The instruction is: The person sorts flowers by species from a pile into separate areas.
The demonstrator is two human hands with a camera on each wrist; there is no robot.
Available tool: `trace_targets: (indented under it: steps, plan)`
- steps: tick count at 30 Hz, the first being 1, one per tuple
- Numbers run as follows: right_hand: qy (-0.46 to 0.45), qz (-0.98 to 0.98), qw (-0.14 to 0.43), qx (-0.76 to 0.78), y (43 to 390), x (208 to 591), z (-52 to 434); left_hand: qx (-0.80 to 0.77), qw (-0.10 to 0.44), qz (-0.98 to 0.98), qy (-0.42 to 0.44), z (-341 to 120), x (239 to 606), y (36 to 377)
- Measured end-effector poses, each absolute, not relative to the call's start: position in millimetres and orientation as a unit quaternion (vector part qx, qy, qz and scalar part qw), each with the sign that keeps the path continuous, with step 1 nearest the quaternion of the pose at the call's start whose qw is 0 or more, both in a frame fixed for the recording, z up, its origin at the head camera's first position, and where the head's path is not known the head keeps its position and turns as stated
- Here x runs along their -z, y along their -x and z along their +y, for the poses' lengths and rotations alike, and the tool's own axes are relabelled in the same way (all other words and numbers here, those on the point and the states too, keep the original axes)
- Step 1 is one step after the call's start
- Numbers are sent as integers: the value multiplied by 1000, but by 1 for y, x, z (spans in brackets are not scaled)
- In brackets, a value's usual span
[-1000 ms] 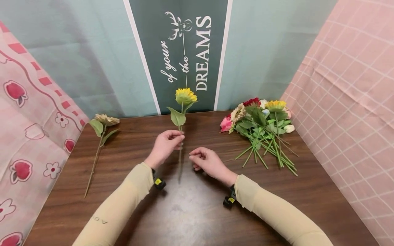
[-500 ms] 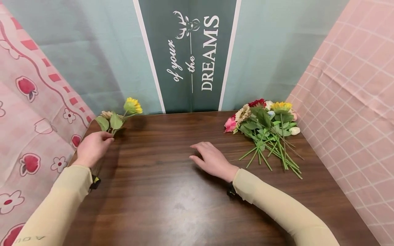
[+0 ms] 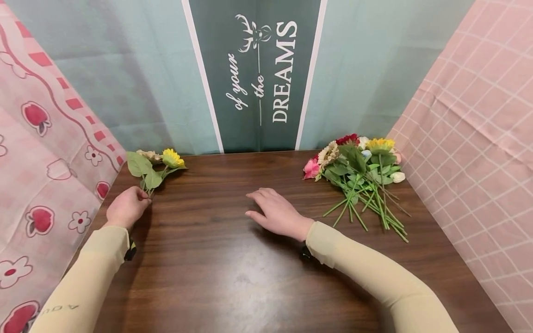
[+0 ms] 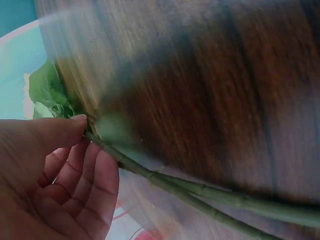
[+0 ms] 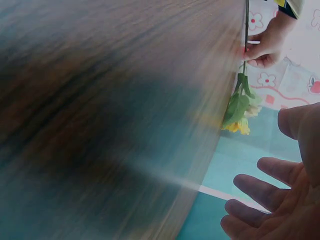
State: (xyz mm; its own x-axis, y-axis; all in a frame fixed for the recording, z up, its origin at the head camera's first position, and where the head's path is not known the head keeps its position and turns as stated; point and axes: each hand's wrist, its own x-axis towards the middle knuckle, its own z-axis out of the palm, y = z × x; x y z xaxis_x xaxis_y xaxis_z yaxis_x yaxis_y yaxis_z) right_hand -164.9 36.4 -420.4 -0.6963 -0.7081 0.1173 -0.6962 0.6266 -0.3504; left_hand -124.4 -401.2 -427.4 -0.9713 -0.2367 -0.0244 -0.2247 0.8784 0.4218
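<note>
At the table's left side, my left hand (image 3: 127, 206) pinches the stem of a yellow sunflower (image 3: 172, 158) just below its leaves. Close against it lies a beige flower (image 3: 149, 156) with green leaves, partly covered by the sunflower's leaves. The left wrist view shows two green stems (image 4: 170, 186) running side by side from the thumb and fingertips. Whether both are gripped, I cannot tell. My right hand (image 3: 280, 215) hovers low over the middle of the table, fingers extended and holding nothing; its spread fingers (image 5: 260, 191) also show in the right wrist view.
To the right on the brown wooden table (image 3: 233, 277) lies a pile of artificial flowers (image 3: 354, 169), red, pink, white, beige and yellow, their green stems (image 3: 381, 212) pointing toward the front. Printed cloths hang behind and at both sides, including a pink checked cloth (image 3: 470, 115).
My left hand has carried the sunflower from the middle to the left and lowered it beside the beige flower. My right hand's fingers have straightened, and it has shifted slightly left lately.
</note>
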Motion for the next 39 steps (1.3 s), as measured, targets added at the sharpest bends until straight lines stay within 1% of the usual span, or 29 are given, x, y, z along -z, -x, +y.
trace_targets:
  steps: [7,11,14,19,23,28,35,39]
  plan:
    - [376,907,18,191,168,419,52,209,5,-971,-116,-397,421,126]
    - [358,914,17,189,175,418,66,198,36,-975,-99,-383,416,127]
    - [341,920,5,194,182,418,80,194,74,-977,-58,-362,414,130]
    - [295,934,-16,202,195,413,115,187,113,-975,44,-308,410,136]
    - [243,943,-32,225,205,407,153,165,105,-972,132,-261,412,140]
    - [171,950,-52,255,218,404,209,130,72,-963,225,-208,411,139]
    - [74,958,-62,269,226,399,291,102,51,-943,313,-145,404,139]
    - [43,962,-70,259,231,400,328,87,41,-929,357,-112,402,136]
